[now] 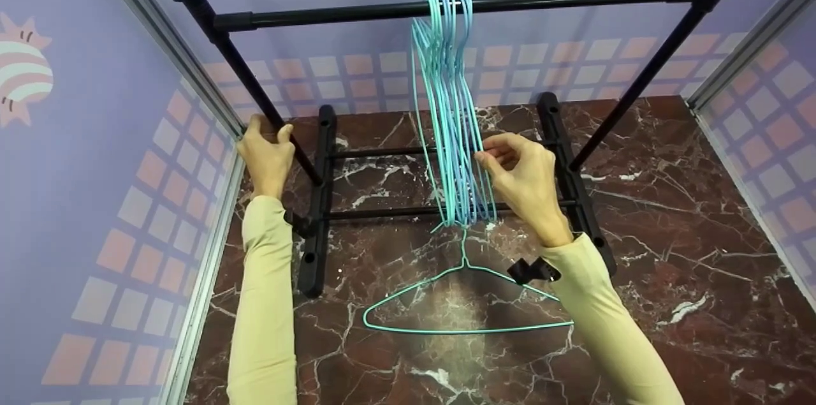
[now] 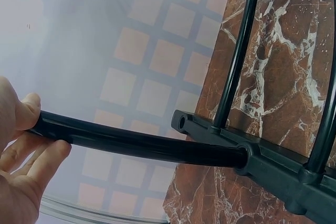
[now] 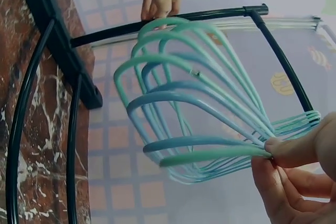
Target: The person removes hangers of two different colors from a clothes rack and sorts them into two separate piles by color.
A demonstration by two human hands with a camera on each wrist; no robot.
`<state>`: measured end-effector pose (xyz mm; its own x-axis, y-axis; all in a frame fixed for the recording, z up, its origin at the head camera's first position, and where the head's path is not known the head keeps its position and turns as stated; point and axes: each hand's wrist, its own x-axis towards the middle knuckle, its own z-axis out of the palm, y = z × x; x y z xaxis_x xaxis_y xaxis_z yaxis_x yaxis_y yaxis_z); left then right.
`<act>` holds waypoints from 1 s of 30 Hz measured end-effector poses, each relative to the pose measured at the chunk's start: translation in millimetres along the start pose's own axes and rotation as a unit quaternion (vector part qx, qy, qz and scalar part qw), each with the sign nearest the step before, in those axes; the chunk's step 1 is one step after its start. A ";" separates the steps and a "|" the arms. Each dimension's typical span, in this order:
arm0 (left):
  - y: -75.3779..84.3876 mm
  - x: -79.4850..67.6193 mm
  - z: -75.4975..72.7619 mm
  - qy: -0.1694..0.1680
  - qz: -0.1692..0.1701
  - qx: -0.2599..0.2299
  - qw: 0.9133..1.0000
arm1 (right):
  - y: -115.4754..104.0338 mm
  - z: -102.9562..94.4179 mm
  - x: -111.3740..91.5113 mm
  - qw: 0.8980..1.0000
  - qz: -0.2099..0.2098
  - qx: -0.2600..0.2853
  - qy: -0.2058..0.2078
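A bunch of thin green and blue wire hangers [image 1: 449, 118] hangs from the top bar [image 1: 574, 0] of a black metal clothes rack. With thumb and fingers, my right hand [image 1: 526, 182] pinches the wire at the bunch's right side. The right wrist view shows a green hanger [image 3: 210, 154] and blue hangers running into that pinch, their rounded ends fanned apart. My left hand [image 1: 268, 159] holds the rack's left post [image 2: 136, 142] low down, the thumb on one side and fingers on the other.
One green hanger [image 1: 468, 331] lies flat on the dark red marbled surface [image 1: 695, 252] in front of the rack. Black feet [image 1: 313, 252] and two crossbars [image 1: 382, 213] form its base. Patterned purple walls [image 1: 127, 156] stand behind and at both sides.
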<state>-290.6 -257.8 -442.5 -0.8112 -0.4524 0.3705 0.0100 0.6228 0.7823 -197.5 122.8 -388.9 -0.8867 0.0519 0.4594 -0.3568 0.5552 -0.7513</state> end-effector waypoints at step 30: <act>0.8 -0.1 0.5 0.008 0.002 0.003 1.000 | -1.7 -32.5 -10.0 0.999 0.012 -0.014 0.046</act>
<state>-290.9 -256.9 -442.2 -0.8018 -0.4594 0.3821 0.0100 0.6291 0.7773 -178.5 148.3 -376.8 -0.8636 0.1406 0.4841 -0.3262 0.5763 -0.7493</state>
